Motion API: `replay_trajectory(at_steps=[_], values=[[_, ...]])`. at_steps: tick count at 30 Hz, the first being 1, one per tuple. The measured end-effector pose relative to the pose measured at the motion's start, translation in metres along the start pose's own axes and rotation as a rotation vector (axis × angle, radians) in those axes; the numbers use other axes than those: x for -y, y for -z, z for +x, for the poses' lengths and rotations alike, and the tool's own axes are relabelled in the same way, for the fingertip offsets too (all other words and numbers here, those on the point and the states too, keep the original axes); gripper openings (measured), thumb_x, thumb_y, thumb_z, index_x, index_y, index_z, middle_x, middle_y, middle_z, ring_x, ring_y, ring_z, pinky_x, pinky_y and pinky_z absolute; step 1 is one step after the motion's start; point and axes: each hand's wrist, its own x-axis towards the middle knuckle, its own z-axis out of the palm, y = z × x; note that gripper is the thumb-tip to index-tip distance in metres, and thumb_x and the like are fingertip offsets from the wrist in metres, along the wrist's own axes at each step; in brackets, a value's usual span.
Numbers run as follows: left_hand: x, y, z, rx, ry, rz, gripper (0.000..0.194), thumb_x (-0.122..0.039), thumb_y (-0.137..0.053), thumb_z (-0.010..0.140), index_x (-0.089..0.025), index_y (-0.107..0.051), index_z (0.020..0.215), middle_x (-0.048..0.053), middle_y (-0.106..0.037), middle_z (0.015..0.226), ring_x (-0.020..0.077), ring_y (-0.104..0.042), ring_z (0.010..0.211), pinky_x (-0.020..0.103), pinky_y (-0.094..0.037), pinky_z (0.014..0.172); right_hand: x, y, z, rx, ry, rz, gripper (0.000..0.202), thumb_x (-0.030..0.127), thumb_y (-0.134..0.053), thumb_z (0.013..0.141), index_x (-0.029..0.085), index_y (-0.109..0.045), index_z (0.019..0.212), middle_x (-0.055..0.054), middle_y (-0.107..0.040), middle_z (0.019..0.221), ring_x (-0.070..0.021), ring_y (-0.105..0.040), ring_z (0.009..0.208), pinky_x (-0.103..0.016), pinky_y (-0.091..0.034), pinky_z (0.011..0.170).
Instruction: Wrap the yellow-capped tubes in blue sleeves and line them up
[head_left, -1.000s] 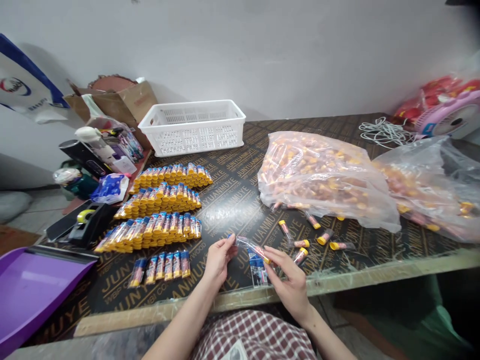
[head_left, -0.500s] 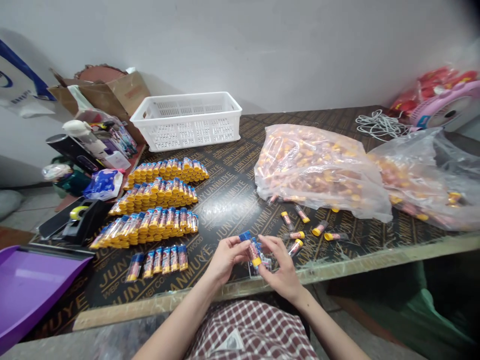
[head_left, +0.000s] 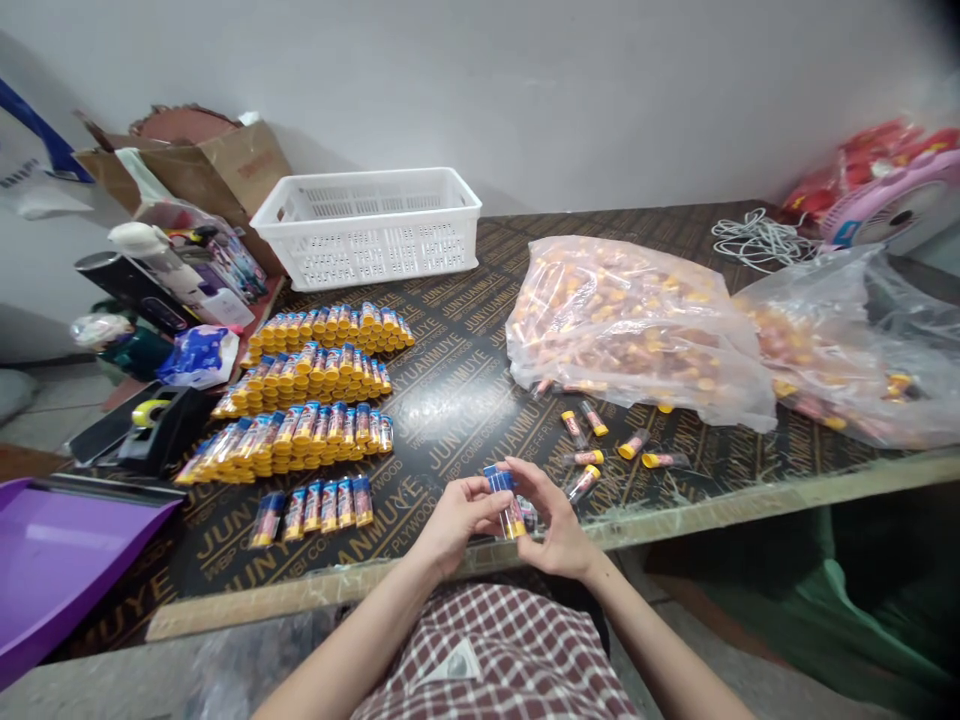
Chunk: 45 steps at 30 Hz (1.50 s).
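Near the table's front edge, my left hand [head_left: 459, 522] pinches a small tube [head_left: 507, 504] with a blue upper part and a yellow cap at its lower end. My right hand [head_left: 553, 522] curls around the same tube from the other side, fingertips by its blue end and thumb near the yellow cap. Printed pieces partly show behind the tube, mostly hidden by my hands. To the right lie several loose clear tubes [head_left: 586, 482] with yellow caps. On the left, a short row of blue-labelled tubes [head_left: 328, 508] lies in front of stacked rows of similar tubes [head_left: 307, 440].
A white plastic basket [head_left: 375, 245] stands at the back. Large plastic bags [head_left: 622, 320] of capped tubes fill the right side. A tape dispenser [head_left: 161, 430] and purple dustpan [head_left: 67, 570] are at left; a pink fan [head_left: 892, 205] and white cable [head_left: 761, 240] at far right.
The tube has turned slightly more upright between my hands, and its blue label now faces up. My right fingers have closed in around it. The whole view has shifted a little.
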Motion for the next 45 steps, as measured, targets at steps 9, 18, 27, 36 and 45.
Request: replay_trajectory(at_steps=[9, 18, 27, 36, 45], values=[[-0.003, -0.004, -0.004, -0.023, 0.008, -0.014, 0.041, -0.037, -0.078, 0.059, -0.008, -0.067, 0.086, 0.008, -0.067, 0.075, 0.0121, -0.058, 0.061, 0.022, -0.044, 0.057, 0.002, -0.004, -0.001, -0.041, 0.023, 0.061, 0.087, 0.001, -0.048, 0.056, 0.024, -0.027, 0.137, -0.009, -0.043, 0.135, -0.0242, -0.047, 0.121, -0.040, -0.041, 0.101], [0.000, -0.004, -0.004, -0.036, 0.012, 0.003, 0.041, -0.039, -0.077, 0.060, -0.009, -0.066, 0.086, 0.007, -0.067, 0.075, 0.0120, -0.058, 0.060, 0.023, -0.045, 0.058, 0.004, -0.006, 0.000, -0.022, 0.020, 0.041, 0.084, 0.004, -0.050, 0.060, 0.024, -0.025, 0.137, -0.010, -0.042, 0.137, -0.0245, -0.045, 0.123, -0.042, -0.040, 0.102], [-0.017, 0.074, -0.018, -0.665, -0.194, 1.145, 0.020, -0.036, -0.062, 0.070, -0.017, -0.061, 0.076, 0.002, -0.063, 0.063, 0.0181, -0.059, 0.062, 0.025, -0.038, 0.058, -0.014, 0.019, 0.000, -0.157, -0.098, -0.177, 0.080, 0.019, -0.060, 0.074, 0.028, -0.019, 0.142, -0.009, -0.030, 0.144, -0.0233, -0.045, 0.121, -0.043, -0.041, 0.098], [-0.027, 0.115, -0.044, -0.823, 0.006, 1.742, 0.035, -0.039, -0.045, 0.083, -0.019, -0.045, 0.112, 0.008, -0.066, 0.080, 0.0256, -0.063, 0.074, 0.028, -0.035, 0.057, -0.059, 0.085, 0.023, -0.447, -0.210, -0.743, 0.031, 0.029, -0.054, 0.078, 0.019, -0.063, 0.106, -0.011, -0.056, 0.116, -0.0250, -0.050, 0.111, -0.045, -0.038, 0.098], [0.005, 0.044, 0.021, -0.288, -0.386, 1.270, 0.012, -0.031, -0.059, 0.077, -0.021, -0.064, 0.083, 0.003, -0.063, 0.081, 0.0173, -0.057, 0.076, 0.027, -0.040, 0.071, -0.087, 0.114, 0.056, -0.426, -0.403, -0.763, 0.043, 0.032, -0.067, 0.064, 0.018, -0.064, 0.104, -0.006, -0.063, 0.075, -0.0241, -0.058, 0.076, -0.039, -0.043, 0.079]])
